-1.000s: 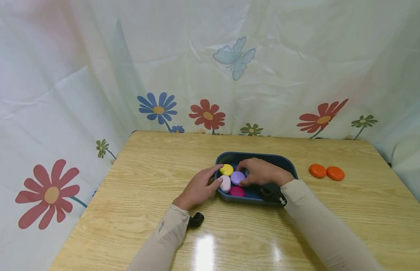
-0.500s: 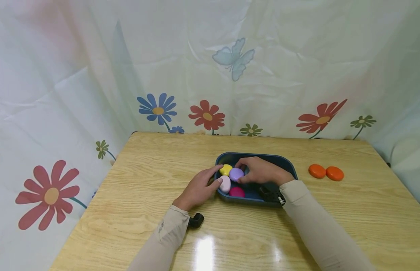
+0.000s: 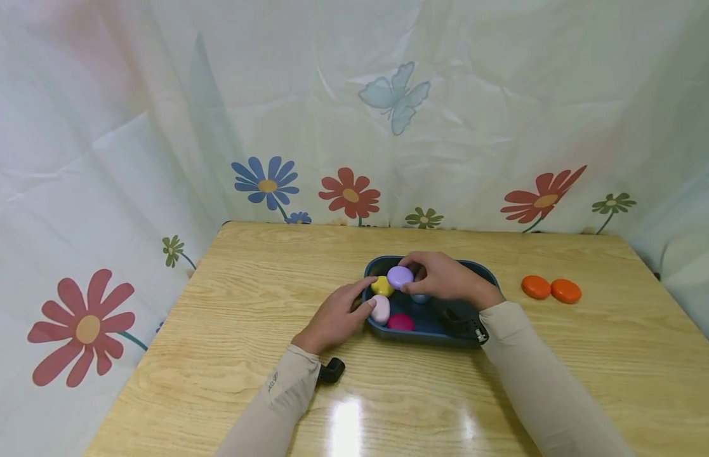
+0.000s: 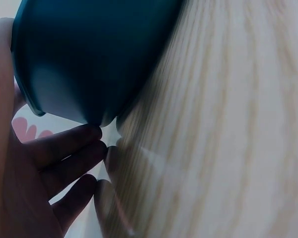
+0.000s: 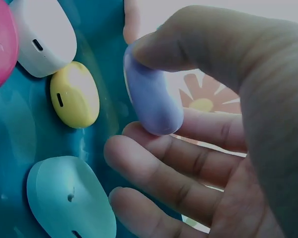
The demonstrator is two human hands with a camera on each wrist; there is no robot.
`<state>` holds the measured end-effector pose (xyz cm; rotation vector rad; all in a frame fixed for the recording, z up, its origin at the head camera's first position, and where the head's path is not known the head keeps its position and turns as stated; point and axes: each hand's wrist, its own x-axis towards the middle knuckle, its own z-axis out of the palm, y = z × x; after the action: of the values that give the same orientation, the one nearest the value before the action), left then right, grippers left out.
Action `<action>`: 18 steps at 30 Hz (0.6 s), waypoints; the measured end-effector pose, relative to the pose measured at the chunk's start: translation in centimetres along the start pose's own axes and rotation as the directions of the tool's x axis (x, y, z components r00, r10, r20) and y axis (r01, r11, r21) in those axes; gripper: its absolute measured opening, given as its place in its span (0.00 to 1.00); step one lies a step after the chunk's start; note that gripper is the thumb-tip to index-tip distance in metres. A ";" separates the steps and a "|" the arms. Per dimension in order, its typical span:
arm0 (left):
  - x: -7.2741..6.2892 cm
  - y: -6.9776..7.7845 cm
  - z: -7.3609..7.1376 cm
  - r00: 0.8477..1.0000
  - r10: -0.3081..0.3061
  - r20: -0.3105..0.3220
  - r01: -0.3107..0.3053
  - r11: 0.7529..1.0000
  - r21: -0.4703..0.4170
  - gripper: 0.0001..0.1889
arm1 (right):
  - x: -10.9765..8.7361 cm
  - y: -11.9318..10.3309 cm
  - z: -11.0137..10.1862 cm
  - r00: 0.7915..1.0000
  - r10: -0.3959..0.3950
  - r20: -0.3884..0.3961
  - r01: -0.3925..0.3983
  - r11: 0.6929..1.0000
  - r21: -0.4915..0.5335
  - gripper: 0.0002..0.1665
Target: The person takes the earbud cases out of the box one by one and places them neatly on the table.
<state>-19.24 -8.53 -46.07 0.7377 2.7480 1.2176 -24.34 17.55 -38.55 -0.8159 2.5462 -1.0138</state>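
My right hand (image 3: 442,276) pinches a glossy purple rounded case (image 3: 400,277) between thumb and fingers, raised over the left part of a dark blue tray (image 3: 487,271). In the right wrist view, the other fingers spread below it. At the tray's left end, my left hand (image 3: 336,317) holds the rim, thumb and index finger over the edge. Its other fingers touch the outer wall low down in the left wrist view. Inside the tray lie a yellow case (image 5: 75,96), a whitish one (image 5: 44,37), a pink one (image 5: 0,44) and a teal one (image 5: 72,198); small slots show on some.
Two orange rounded pieces (image 3: 536,287) sit side by side on the wooden table (image 3: 263,266), right of the tray. A flowered cloth (image 3: 308,114) hangs behind and at the left. A black wrist device (image 3: 331,370) sticks out from the left sleeve.
My right hand has lifted the purple case up and away from me, off its place among the others. The blue-teal case now shows below it. My left hand stays put.
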 end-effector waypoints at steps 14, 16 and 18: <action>0.0 0.0 0.1 1.000 0.004 -0.011 -0.004 1.000 -0.012 0.29 | -2.3 -0.3 -0.6 0.988 0.039 -0.150 -0.040 0.999 -0.003 0.33; 0.0 0.0 0.1 1.000 0.004 -0.014 -0.004 1.000 -0.013 0.30 | -2.8 -0.3 -0.7 0.985 0.038 -0.168 -0.033 0.999 0.034 0.32; 0.0 -0.1 0.1 1.000 0.002 -0.015 -0.003 1.000 -0.014 0.30 | -3.2 -0.2 -0.7 0.982 0.038 -0.182 -0.026 0.997 0.067 0.32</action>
<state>-19.23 -8.46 -46.21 0.7342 2.7482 1.2466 -22.06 19.72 -37.77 -0.6908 2.6526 -1.2060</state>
